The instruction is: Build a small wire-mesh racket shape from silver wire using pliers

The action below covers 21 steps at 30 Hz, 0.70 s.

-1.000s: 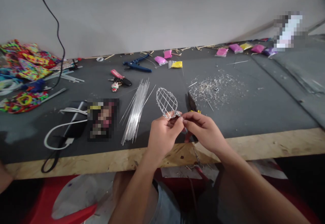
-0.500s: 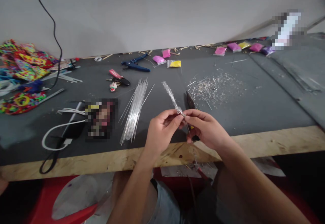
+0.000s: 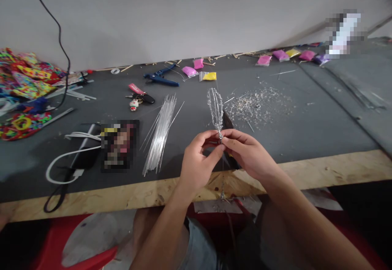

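A silvery twisted wire piece (image 3: 216, 106) stands up from my fingers, its upper part an open loop crossed by thinner strands. My left hand (image 3: 200, 153) pinches its narrow lower end from the left, thumb and fingertips bent. My right hand (image 3: 246, 149) pinches the same spot from the right, the fingertips of both hands almost meeting. A thin wire tail hangs below, past the table's edge. Just behind my right hand lie pliers (image 3: 227, 120) with dark jaws, their handles mostly hidden by it. Left of my hands lies a bundle of straight silver wires (image 3: 161, 139).
Clipped wire bits (image 3: 257, 105) are scattered to the right. A blue cutting tool (image 3: 162, 76), keys (image 3: 139, 98) and small coloured packets (image 3: 210, 76) lie farther back. At left are a power bank with a white cable (image 3: 58, 180) and a colourful heap (image 3: 29, 74). The wooden table edge (image 3: 122, 195) runs in front.
The wire piece has turned in my fingers; it showed edge-on and leaned left, and now stands more upright with its open loop visible. Both hands keep their pinch.
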Available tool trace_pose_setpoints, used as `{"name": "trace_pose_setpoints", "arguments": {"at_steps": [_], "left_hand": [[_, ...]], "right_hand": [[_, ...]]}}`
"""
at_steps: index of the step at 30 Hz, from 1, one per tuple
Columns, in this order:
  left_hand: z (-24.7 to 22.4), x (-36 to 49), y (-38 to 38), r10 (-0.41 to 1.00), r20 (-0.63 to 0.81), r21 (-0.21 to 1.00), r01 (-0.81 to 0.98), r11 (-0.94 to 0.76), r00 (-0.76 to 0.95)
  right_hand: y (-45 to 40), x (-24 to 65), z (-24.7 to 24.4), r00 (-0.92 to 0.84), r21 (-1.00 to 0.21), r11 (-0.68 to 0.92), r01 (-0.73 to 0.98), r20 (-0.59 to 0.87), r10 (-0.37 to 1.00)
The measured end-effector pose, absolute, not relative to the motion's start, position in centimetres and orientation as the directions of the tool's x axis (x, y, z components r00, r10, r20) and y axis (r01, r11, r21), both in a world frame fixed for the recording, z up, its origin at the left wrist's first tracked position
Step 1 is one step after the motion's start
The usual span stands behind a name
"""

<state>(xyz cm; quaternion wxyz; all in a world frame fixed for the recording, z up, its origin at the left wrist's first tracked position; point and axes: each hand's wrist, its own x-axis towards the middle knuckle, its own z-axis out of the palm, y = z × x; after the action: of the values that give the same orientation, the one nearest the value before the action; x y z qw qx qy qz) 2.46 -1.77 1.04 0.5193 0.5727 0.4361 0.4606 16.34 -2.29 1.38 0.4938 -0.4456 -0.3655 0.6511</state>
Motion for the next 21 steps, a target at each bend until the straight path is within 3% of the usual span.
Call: {"name": "trace_pose_setpoints", "arguments": {"at_steps": [10,15,18,21], "left_hand": [[1.0,2.7,-2.1,0.96,0.201,0.944,0.224,-0.244,0.195],[1.0,2.9,-2.3,0.962,0.193,0.927,0.286,-0.243,0.191],[0.9,3.3,-2.5,0.982,0.135,0.961,0.226,-0.163,0.133],[0.9,3.7,-2.5,0.993,0.002,1.0,0.021,-0.005,0.115]], "right_hand": [[-2.0,16.8,1.4,-0.053,-0.989,-0.135,-0.065,-0.132,0.99],[-2.0,16.6,1.3,-0.019,-0.992,-0.119,-0.028,-0.119,0.993],[-2.0,16.5,1.0,0.006,-0.985,-0.157,-0.076,-0.158,0.987],[-2.0,16.6,0.9,-0.033,-0.97,-0.179,-0.163,-0.176,0.984]]}}
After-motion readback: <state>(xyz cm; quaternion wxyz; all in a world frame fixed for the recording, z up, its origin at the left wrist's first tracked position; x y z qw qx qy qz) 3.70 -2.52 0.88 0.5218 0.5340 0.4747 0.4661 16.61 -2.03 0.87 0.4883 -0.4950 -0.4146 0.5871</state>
